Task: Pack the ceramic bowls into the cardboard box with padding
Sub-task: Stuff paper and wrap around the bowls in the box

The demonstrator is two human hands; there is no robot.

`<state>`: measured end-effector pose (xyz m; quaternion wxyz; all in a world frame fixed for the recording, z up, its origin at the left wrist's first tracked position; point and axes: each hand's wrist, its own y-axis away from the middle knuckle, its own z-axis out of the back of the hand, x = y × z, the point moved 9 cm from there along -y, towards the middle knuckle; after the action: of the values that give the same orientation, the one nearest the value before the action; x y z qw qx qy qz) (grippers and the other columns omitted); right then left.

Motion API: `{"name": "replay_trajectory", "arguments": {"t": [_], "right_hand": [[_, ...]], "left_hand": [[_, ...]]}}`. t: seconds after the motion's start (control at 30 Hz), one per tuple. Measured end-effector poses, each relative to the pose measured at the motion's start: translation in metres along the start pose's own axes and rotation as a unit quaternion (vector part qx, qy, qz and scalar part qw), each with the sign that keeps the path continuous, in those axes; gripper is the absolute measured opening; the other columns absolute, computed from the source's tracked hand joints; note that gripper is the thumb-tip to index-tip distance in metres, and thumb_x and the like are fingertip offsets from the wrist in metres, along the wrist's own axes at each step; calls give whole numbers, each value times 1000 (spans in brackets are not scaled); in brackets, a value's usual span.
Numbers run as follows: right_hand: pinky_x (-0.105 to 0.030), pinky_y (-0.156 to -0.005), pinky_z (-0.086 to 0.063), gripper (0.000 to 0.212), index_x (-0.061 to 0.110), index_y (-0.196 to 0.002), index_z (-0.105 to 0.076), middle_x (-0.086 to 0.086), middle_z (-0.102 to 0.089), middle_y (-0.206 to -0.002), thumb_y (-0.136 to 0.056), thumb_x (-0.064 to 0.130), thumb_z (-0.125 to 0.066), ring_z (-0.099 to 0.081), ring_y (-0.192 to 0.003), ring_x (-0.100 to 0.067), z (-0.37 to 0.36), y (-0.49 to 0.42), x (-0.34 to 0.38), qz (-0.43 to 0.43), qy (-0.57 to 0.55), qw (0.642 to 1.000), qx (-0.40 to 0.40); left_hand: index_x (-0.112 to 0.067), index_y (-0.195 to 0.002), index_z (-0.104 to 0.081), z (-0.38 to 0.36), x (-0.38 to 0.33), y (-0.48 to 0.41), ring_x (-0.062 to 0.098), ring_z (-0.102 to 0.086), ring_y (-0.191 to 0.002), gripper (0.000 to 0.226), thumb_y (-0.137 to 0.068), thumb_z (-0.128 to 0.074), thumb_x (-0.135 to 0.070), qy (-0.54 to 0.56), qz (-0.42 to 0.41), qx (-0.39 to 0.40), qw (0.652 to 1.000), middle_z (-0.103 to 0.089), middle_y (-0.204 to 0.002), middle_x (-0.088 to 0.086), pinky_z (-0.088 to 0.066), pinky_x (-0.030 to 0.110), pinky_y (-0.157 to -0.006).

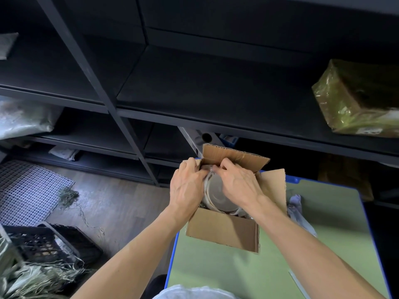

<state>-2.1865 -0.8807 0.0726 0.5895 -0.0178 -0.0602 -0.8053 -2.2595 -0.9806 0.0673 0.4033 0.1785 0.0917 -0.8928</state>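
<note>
An open cardboard box (224, 229) stands on a green table (216, 270) with a blue edge, its flaps raised. Inside lies a grey ceramic bowl (218, 195) with pale straw-like padding (207, 188) around its rim. My left hand (186, 186) reaches into the box's left side, fingers curled at the bowl's far edge. My right hand (236, 180) reaches in from the right, its fingers bent over the bowl's far rim and pinching padding there. Both hands hide most of the bowl's upper part.
Dark metal shelving (133, 108) rises behind the table, with a plastic-wrapped parcel (358, 100) on the right shelf. On the floor at left sit a black crate (49, 244), loose straw (32, 277) and a white grid mat (30, 190). A crumpled cloth (295, 203) lies right of the box.
</note>
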Motion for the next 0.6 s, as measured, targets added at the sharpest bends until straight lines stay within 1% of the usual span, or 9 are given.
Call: {"name": "replay_trajectory", "arguments": {"t": [0.07, 0.1, 0.17, 0.27, 0.37, 0.47, 0.6], "right_hand": [[-35, -70, -56, 56, 22, -142, -51, 1, -53, -118, -88, 15, -63, -62, -97, -21, 0, 1, 1, 1, 4, 1000, -2], [-34, -72, -56, 56, 22, -141, -52, 2, -56, -121, -87, 15, -64, -63, -100, -21, 0, 3, 0, -1, 2, 1000, -5], [-34, -73, -56, 55, 23, -139, -54, 4, -60, -123, -86, 13, -63, -63, -105, -20, 1, 7, -4, -11, -6, 1000, -12], [-35, -72, -54, 57, 25, -140, -52, 4, -56, -124, -85, 11, -61, -61, -106, -21, -3, 12, -5, -23, -13, 1000, -3], [-39, -74, -57, 58, 24, -141, -51, 2, -50, -122, -85, 13, -62, -60, -104, -22, -6, 11, -3, -37, -20, 999, 7], [-39, -71, -54, 59, 26, -140, -50, 1, -47, -120, -85, 14, -63, -59, -103, -23, -5, 9, -3, -46, -24, 999, 17], [-39, -67, -49, 58, 25, -140, -48, 0, -47, -120, -85, 13, -62, -57, -103, -24, -2, 9, -2, -41, -20, 999, 22]], "left_hand": [[-30, -103, -64, 4, -3, 2, 10, -31, -79, 18, -98, -51, -41, -12, -14, -19, 1000, -33, -89, -10, -23, 18, -60], [-27, -103, -64, 6, -5, 3, 11, -35, -79, 15, -97, -54, -37, -19, -20, -29, 999, -35, -90, -8, -27, 21, -62], [-24, -101, -63, 7, -5, 4, 12, -38, -78, 12, -96, -57, -33, -18, -17, -38, 999, -38, -90, -6, -30, 25, -61], [-24, -100, -63, 5, -4, 3, 13, -40, -77, 12, -96, -56, -34, -18, -11, -33, 999, -39, -90, -5, -32, 25, -60], [-26, -100, -65, 5, -3, 4, 14, -42, -79, 14, -97, -55, -35, -16, -14, -23, 999, -39, -91, -5, -33, 25, -59], [-27, -99, -66, 4, -5, 7, 15, -39, -82, 16, -96, -53, -35, -23, -26, -11, 999, -34, -92, -6, -30, 25, -61], [-33, -103, -70, 5, -5, 18, 15, -36, -83, 25, -97, -47, -40, -17, -41, 3, 999, -29, -92, -7, -29, 26, -64]]}}
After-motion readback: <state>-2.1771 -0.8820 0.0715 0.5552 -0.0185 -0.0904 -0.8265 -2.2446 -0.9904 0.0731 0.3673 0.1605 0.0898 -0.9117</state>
